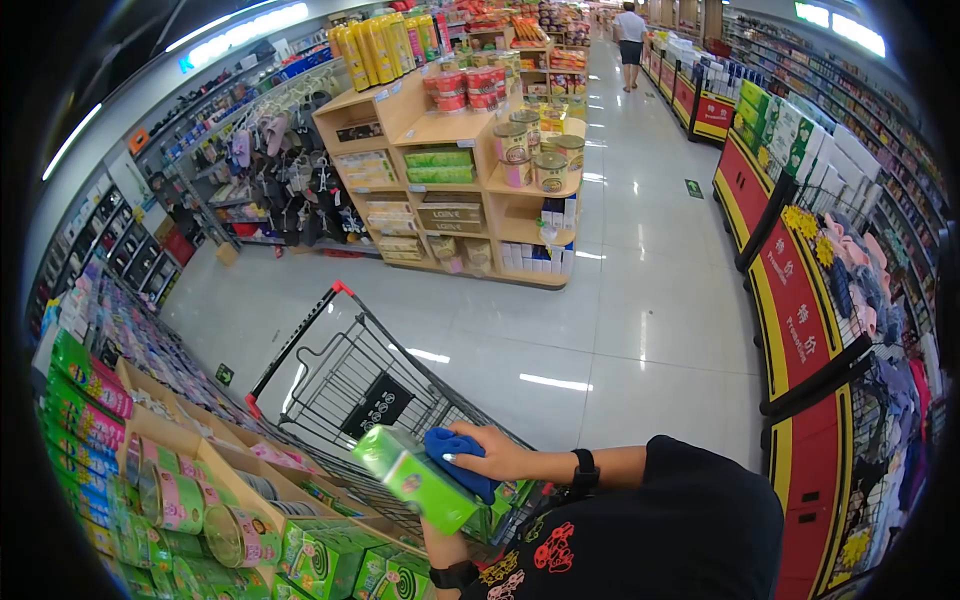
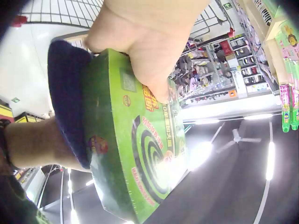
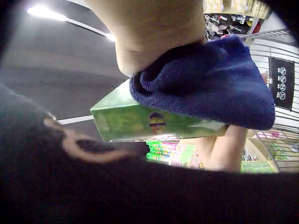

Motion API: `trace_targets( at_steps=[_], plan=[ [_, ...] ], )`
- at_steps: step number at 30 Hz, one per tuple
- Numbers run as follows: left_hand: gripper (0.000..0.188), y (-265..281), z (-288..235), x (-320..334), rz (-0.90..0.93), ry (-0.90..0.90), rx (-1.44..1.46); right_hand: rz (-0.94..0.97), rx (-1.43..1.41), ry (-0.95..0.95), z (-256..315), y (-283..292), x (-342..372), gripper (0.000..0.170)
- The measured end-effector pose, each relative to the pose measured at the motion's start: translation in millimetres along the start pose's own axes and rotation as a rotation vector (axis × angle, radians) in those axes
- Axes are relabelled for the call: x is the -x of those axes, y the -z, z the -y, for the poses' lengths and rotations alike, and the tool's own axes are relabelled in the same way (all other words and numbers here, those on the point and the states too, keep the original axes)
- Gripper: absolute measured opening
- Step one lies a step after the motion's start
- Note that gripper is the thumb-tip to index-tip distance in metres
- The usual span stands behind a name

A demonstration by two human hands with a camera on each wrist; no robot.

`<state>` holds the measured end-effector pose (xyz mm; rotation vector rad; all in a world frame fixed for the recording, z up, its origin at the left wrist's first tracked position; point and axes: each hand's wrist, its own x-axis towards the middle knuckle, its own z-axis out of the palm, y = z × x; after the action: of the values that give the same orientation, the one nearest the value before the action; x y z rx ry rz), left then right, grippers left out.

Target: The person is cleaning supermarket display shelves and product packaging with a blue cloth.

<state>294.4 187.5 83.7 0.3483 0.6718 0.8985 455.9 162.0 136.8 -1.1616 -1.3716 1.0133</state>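
My left hand [image 2: 145,35] grips a green mosquito coil box [image 1: 405,470], with a black coil printed on its face, and holds it up tilted over the shopping cart. My right hand [image 1: 492,455] holds a folded dark blue cloth [image 3: 210,84] against one side of the box. The cloth covers part of that side in the right wrist view, and most of the right fingers are behind it. In the head view, the box hides much of the left hand.
The shopping cart [image 1: 350,350] stands just ahead. Close on the left, a shelf holds green boxes [image 1: 315,560] and pink-and-green cans [image 1: 240,535]. Ahead is a wooden display [image 1: 400,130]; red promotion bins [image 1: 800,300] line the right. A person [image 1: 629,45] is far down the aisle.
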Motion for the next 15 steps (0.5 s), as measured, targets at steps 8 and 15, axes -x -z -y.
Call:
trace_targets(
  at_steps=[8,15],
  plan=[
    [0.043,50,25,-17,0.091,0.016,-0.183,-0.17,-0.053,0.116,-12,8,-8,0.04],
    [0.048,38,27,-7,0.177,0.049,-0.229,-0.297,0.355,0.088,-47,5,-5,0.036]
  ],
)
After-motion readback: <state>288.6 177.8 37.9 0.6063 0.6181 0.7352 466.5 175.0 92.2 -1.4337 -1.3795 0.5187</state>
